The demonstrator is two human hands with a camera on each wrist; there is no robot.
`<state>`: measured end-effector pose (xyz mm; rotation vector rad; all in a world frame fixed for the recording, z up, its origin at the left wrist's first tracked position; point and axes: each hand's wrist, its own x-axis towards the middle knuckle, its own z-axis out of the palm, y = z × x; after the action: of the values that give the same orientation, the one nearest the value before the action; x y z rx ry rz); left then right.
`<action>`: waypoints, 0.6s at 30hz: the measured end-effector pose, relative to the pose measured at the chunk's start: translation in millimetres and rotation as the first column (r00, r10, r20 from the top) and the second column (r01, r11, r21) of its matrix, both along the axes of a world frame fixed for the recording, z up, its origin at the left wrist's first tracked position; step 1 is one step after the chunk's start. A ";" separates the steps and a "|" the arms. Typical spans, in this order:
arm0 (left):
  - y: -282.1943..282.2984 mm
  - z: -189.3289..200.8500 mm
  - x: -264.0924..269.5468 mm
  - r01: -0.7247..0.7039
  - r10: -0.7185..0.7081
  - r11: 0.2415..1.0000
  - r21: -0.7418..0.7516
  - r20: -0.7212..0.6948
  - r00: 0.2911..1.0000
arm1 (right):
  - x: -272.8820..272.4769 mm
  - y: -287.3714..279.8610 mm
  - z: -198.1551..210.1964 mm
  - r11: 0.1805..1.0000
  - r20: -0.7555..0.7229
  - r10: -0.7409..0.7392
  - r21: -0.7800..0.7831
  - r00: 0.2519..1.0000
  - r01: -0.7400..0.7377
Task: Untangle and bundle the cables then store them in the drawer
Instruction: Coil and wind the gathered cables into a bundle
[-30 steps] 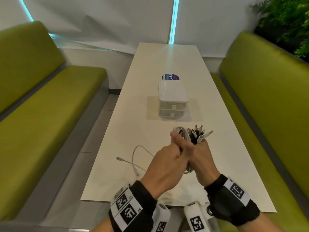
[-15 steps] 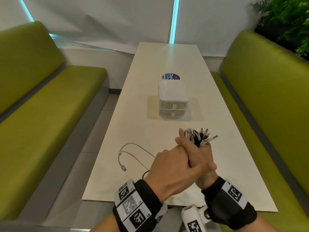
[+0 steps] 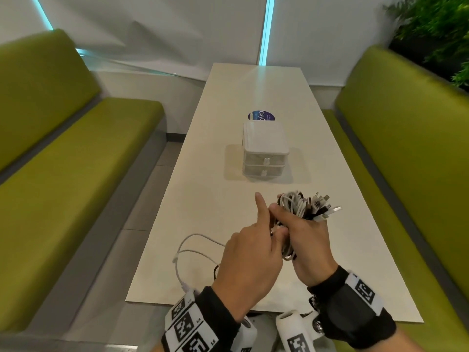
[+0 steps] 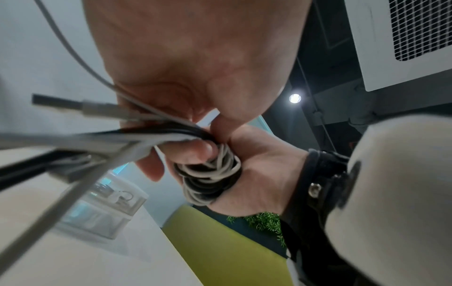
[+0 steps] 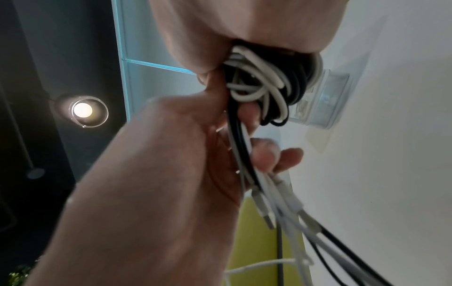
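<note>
Sticker (image 3: 261, 116) half hidden behind drawer unit (image 3: 265, 151), near cable plugs (image 4: 58, 102) blurred

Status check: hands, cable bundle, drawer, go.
Right hand grips the cable bundle. Left hand pinches trailing cable ends against it. Drawer unit closed, untouched. Loose white cable on the table.

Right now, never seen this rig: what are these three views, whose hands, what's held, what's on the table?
No robot: a person wears one camera on the head and one on each wrist. The head view looks down at a white table. The right hand grips a coiled cable bundle, plugs sticking out. The left hand pinches loose cable ends against it, index finger raised. A loose white cable trails on the table. Farther off stands a small drawer unit, both drawers closed. The wrist views show the same grips from below.
</note>
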<state>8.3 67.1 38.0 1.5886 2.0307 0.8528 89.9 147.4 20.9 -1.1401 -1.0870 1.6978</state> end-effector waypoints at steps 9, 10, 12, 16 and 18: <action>7.2 -15.3 -10.8 -0.004 0.023 0.992 -0.129 0.146 0.989 | 1.8 3.3 8.3 0.996 -0.073 0.086 -0.007 0.994 -0.086; 9.0 -13.8 -12.2 0.018 0.011 0.991 -0.129 0.219 0.976 | 2.8 3.7 9.9 0.994 -0.096 0.111 -0.012 0.989 -0.113; 11.4 -11.1 -15.6 0.062 -0.024 0.993 -0.101 0.339 0.940 | 3.9 4.8 11.7 0.989 -0.143 0.142 -0.022 0.980 -0.146; 9.1 -13.8 -16.3 0.055 -0.038 0.998 -0.033 0.383 0.923 | 2.5 2.1 14.1 0.986 -0.217 0.137 -0.063 0.966 -0.154; 5.6 -13.7 -13.6 0.045 -0.039 0.999 -0.007 0.369 0.929 | 2.6 -0.1 15.2 0.985 -0.242 0.076 -0.131 0.967 -0.110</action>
<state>-5.3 72.7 24.3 1.3380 1.7257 1.0298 92.6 147.3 36.1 -0.9559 -0.8932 1.9562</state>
